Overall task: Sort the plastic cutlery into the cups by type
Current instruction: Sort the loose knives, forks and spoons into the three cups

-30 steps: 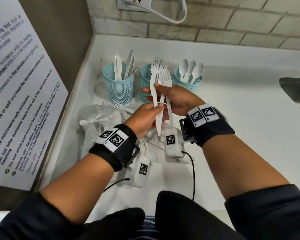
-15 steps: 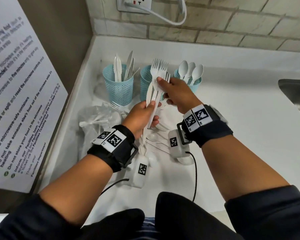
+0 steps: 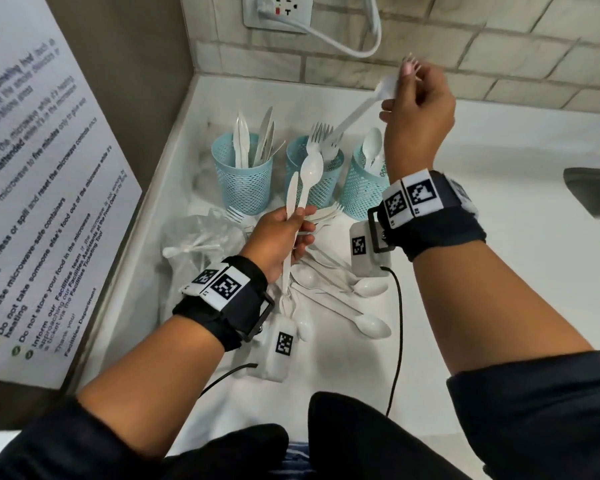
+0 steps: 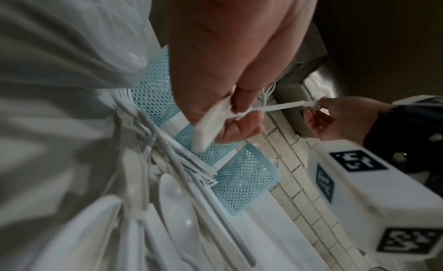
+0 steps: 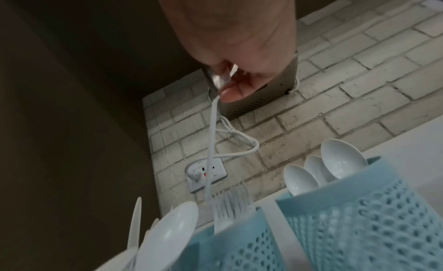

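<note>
Fork hangs handle-down over the middle cup, head pinched in the right grip.

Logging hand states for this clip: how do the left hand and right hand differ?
The left hand sits low before the cups, gripping a spoon and a knife upright. The right hand is raised above the cups, pinching one fork at its tine end, handle slanting toward the middle cup. Both hold white plastic cutlery.

Right hand raised, fingers pinched; left hand lower, grip closed.
</note>
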`<act>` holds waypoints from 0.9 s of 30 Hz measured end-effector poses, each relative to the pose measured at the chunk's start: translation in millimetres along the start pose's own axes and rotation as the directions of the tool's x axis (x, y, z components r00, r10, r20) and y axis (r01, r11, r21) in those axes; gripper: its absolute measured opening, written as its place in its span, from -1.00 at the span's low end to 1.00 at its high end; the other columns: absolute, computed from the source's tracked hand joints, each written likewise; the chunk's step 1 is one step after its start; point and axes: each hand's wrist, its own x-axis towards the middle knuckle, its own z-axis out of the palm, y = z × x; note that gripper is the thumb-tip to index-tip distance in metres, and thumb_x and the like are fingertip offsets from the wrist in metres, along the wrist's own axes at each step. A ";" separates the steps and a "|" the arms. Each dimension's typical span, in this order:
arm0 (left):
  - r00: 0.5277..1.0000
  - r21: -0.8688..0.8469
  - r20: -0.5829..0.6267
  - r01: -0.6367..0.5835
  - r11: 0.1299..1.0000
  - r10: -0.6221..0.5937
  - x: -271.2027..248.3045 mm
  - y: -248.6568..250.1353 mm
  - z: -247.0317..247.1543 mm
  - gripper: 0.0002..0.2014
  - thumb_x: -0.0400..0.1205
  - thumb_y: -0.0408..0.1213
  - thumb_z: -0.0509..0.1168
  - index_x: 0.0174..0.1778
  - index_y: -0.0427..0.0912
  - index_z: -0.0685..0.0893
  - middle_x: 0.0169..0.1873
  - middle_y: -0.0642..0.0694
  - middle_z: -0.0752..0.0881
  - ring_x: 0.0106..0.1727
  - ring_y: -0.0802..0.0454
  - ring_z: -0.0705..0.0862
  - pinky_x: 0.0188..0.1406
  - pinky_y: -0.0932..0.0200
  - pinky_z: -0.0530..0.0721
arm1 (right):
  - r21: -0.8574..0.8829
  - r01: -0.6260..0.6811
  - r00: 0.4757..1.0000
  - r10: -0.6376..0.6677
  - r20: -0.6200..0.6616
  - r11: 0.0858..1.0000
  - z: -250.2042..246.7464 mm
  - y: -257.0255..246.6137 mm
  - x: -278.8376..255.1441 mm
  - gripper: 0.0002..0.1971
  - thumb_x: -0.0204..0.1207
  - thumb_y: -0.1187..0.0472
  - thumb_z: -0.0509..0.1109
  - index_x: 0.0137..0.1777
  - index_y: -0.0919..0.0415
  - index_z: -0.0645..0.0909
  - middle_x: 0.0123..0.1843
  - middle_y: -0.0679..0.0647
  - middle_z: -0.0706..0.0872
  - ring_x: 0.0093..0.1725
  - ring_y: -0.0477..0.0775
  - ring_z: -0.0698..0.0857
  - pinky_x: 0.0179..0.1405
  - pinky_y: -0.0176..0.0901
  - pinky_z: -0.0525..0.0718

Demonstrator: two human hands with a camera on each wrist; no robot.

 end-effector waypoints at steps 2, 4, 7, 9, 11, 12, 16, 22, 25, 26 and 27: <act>1.000 0.018 -0.011 0.000 1.000 0.001 0.6 -0.9 0.2 -0.78 0.74 -0.27 0.10 0.17 -0.15 0.63 -0.35 0.00 0.55 -0.55 0.25 0.46 -0.66 0.46 0.34 | -0.052 -0.001 0.999 0.003 0.035 0.999 2.8 7.9 -4.3 -0.88 0.63 0.19 0.27 -0.11 0.08 0.62 -0.40 -0.06 0.64 -0.41 -0.01 0.65 -0.26 -0.04 0.75; 1.000 0.032 -0.017 -0.006 0.999 0.006 0.7 -0.9 -0.9 -0.76 0.74 -0.27 0.10 0.21 -0.17 0.62 -0.36 0.00 0.55 -0.55 0.23 0.39 -0.69 0.46 0.30 | -0.177 -0.013 0.992 0.035 0.120 0.984 5.2 23.2 -8.3 -0.82 0.63 0.16 0.26 0.00 0.14 0.70 -0.33 0.00 0.70 -0.37 0.02 0.69 -0.16 0.03 0.76; 1.000 0.057 -0.007 -0.010 0.998 0.010 0.4 0.3 -3.5 -0.76 0.75 -0.22 0.08 0.13 -0.16 0.64 -0.38 0.01 0.55 -0.65 0.27 0.33 -0.72 0.46 0.25 | -0.364 -0.023 0.942 0.142 0.304 0.931 5.9 46.5 -14.9 -0.71 0.64 0.13 0.22 0.13 0.27 0.70 -0.15 0.21 0.78 -0.16 0.19 0.76 0.01 0.14 0.72; 1.000 0.059 0.008 -0.006 0.998 0.005 0.2 1.4 -4.6 -0.75 0.75 -0.18 0.07 -0.01 -0.13 0.65 -0.39 0.01 0.56 -0.65 0.26 0.30 -0.73 0.46 0.23 | -0.372 -0.061 0.924 0.193 0.330 0.926 4.5 52.2 -18.7 -0.67 0.64 0.09 0.24 0.25 0.24 0.66 0.03 0.26 0.76 0.00 0.21 0.74 0.14 0.03 0.68; 1.000 0.041 0.024 -0.003 0.999 0.002 1.0 2.2 -4.7 -0.73 0.75 -0.16 0.06 -0.07 -0.11 0.65 -0.40 0.01 0.56 -0.66 0.27 0.30 -0.74 0.46 0.21 | -0.367 -0.031 0.943 0.149 0.299 0.930 0.7 51.5 -18.0 -0.66 0.62 0.07 0.28 0.30 0.20 0.64 0.09 0.20 0.73 0.03 0.06 0.71 0.03 -0.43 0.55; 0.999 0.034 0.034 -0.003 0.999 0.002 1.3 2.7 -4.3 -0.73 0.75 -0.15 0.06 -0.06 -0.11 0.65 -0.40 0.01 0.56 -0.66 0.27 0.31 -0.73 0.46 0.21 | -0.375 0.010 0.951 0.108 0.291 0.927 -1.9 48.6 -17.4 -0.67 0.61 0.06 0.29 0.27 0.19 0.66 0.04 0.14 0.73 -0.03 -0.03 0.68 -0.14 -0.58 0.46; 0.995 0.036 0.100 -0.014 0.999 0.010 0.5 6.1 0.9 -0.70 0.75 -0.14 0.05 0.07 -0.16 0.66 -0.38 0.01 0.58 -0.60 0.24 0.31 -0.71 0.46 0.22 | -0.356 0.049 0.906 0.108 0.408 0.933 -7.4 37.2 -17.0 -0.67 0.58 0.00 0.33 0.13 0.22 0.73 -0.23 -0.04 0.69 -0.27 -0.19 0.60 -0.30 -0.62 0.43; 0.984 0.089 0.178 -0.017 0.996 0.001 -2.8 10.5 7.5 -0.66 0.75 -0.12 0.03 0.17 -0.21 0.64 -0.35 -0.02 0.62 -0.58 0.24 0.34 -0.68 0.47 0.21 | -0.315 -0.057 0.806 0.230 0.545 0.947 -16.0 27.1 -12.5 -0.82 0.54 0.17 0.41 -0.08 0.30 0.74 -0.66 -0.16 0.57 -0.69 -0.27 0.43 -0.59 -0.45 0.44; 0.985 0.097 0.172 0.013 0.995 -0.030 -3.1 8.5 5.1 -0.64 0.75 -0.09 0.02 0.18 -0.23 0.63 -0.38 -0.02 0.60 -0.61 0.24 0.35 -0.71 0.46 0.23 | -0.196 -0.069 0.960 0.118 0.253 0.978 -21.8 20.2 4.4 -0.89 0.52 0.13 0.42 -0.14 0.13 0.74 -0.37 -0.09 0.70 -0.43 -0.21 0.58 -0.28 -0.22 0.60; 0.985 0.102 0.165 0.022 0.994 -0.039 -2.7 7.3 4.0 -0.64 0.75 -0.08 0.02 0.18 -0.21 0.63 -0.40 -0.01 0.57 -0.63 0.25 0.33 -0.72 0.45 0.22 | -0.159 -0.057 0.988 0.078 0.131 0.986 -24.8 16.6 10.7 -0.87 0.52 0.12 0.42 -0.09 0.15 0.75 -0.31 -0.08 0.72 -0.33 -0.18 0.62 -0.19 -0.26 0.62; 0.986 0.104 0.157 0.032 0.994 -0.048 -2.2 6.5 3.2 -0.65 0.75 -0.09 0.02 0.19 -0.20 0.62 -0.41 -0.01 0.54 -0.66 0.25 0.30 -0.74 0.44 0.21 | -0.134 -0.027 0.999 0.030 0.021 0.991 -28.0 12.1 16.5 -0.83 0.53 0.12 0.41 -0.05 0.19 0.76 -0.25 -0.06 0.74 -0.25 -0.18 0.63 -0.13 -0.37 0.61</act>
